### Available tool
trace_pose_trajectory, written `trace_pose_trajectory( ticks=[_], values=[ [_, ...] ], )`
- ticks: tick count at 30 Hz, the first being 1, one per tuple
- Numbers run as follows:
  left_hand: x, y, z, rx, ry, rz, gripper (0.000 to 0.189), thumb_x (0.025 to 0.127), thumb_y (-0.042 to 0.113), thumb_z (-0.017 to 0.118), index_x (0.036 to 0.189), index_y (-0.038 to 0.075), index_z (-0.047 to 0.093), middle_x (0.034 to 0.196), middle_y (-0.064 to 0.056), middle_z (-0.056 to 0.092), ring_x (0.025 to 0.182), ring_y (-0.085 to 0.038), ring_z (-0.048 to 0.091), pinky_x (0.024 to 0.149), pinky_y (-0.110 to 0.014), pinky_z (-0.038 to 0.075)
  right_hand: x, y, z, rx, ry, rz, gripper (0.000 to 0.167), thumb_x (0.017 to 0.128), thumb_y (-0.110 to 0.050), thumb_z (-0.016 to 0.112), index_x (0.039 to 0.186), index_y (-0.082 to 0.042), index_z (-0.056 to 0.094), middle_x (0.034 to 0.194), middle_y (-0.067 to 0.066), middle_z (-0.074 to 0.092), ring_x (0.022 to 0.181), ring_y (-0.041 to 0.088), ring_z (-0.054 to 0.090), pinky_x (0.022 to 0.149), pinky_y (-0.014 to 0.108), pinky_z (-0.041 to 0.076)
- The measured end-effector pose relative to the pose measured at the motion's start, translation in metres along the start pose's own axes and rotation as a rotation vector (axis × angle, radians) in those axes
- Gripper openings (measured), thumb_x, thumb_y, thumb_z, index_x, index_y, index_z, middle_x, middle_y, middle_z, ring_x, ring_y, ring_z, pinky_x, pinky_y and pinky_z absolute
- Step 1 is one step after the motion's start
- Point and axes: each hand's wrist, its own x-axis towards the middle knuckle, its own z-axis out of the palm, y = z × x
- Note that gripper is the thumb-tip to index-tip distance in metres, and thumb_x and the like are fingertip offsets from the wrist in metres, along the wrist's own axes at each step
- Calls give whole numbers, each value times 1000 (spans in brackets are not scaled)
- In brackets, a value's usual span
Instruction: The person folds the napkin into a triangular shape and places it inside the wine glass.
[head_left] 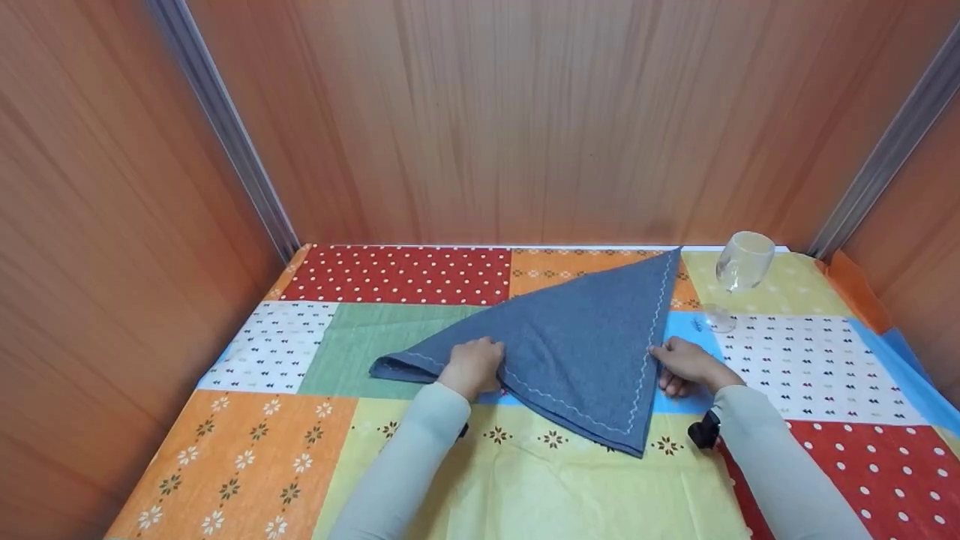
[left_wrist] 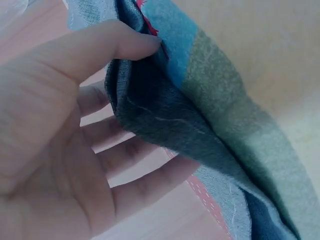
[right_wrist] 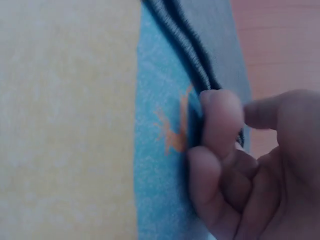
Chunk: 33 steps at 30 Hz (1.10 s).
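A grey-blue cloth napkin (head_left: 577, 330) with pale wavy stitching lies folded into a triangle, its tip pointing to the back right. My left hand (head_left: 474, 366) grips its near edge. In the left wrist view, the thumb of that hand (left_wrist: 65, 125) presses on the folded layers while the fingers lie beneath them. At the napkin's right edge, my right hand (head_left: 684, 364) pinches the cloth between thumb and forefinger. Seen from the right wrist, the other fingers of the right hand (right_wrist: 250, 165) curl in beside the layered edge. The napkin's left corner (head_left: 390, 366) folds over loosely.
A clear stemmed glass (head_left: 744, 261) stands at the back right, beyond my right hand. A patchwork-patterned tablecloth (head_left: 420, 457) covers the table. Wood-grain panels (head_left: 480, 120) rise behind the table and on both sides.
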Motion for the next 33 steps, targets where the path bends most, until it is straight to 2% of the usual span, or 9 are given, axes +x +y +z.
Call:
trace_pose_trajectory(
  ticks=[4,7,11,17,24,28,33],
  values=[
    [-2,0,3,-4,72,8,23,88,12,77,109,6,70,103,-12,68,96,-30,67,79,-47,57,2,2,1,7,15,2,29,109,-27,37,103,0,45,66,5,61,47,11,57,47,27,50],
    [-4,-1,4,-70,131,30,8,88,2,74,96,2,73,91,-14,69,85,-28,68,75,-44,57,3,4,0,3,20,9,27,109,-26,38,101,-1,45,65,5,60,48,11,58,47,27,50],
    [-3,-2,5,-147,144,45,5,89,-4,69,91,-2,74,87,-15,69,78,-24,65,75,-41,57,2,5,0,-1,18,8,27,109,-25,40,98,-2,46,65,5,61,48,11,59,48,28,51],
    [1,-11,7,-162,142,45,8,92,-3,65,89,-1,73,88,-16,69,83,-28,68,78,-42,56,-1,4,0,-3,-14,-20,25,107,-21,44,92,-1,49,66,6,61,49,11,58,51,29,53],
    [11,-30,17,-150,212,45,13,91,-5,62,91,-2,75,91,-18,70,93,-34,66,89,-44,52,-5,0,5,-46,-54,-23,26,105,-20,49,88,-1,54,66,4,60,51,11,55,53,29,51],
    [16,-38,18,-188,212,47,17,92,-5,60,93,-2,76,93,-18,69,96,-35,65,91,-45,51,-9,-4,10,-82,-63,-25,26,105,-20,49,88,-2,54,67,5,60,53,12,55,53,28,49],
    [21,-45,18,-225,212,-1,21,94,-3,59,101,1,78,98,-17,70,100,-33,65,92,-44,51,-13,-8,18,-112,-90,-55,25,105,-21,51,89,-1,54,69,7,61,54,14,56,53,29,49]
  ],
)
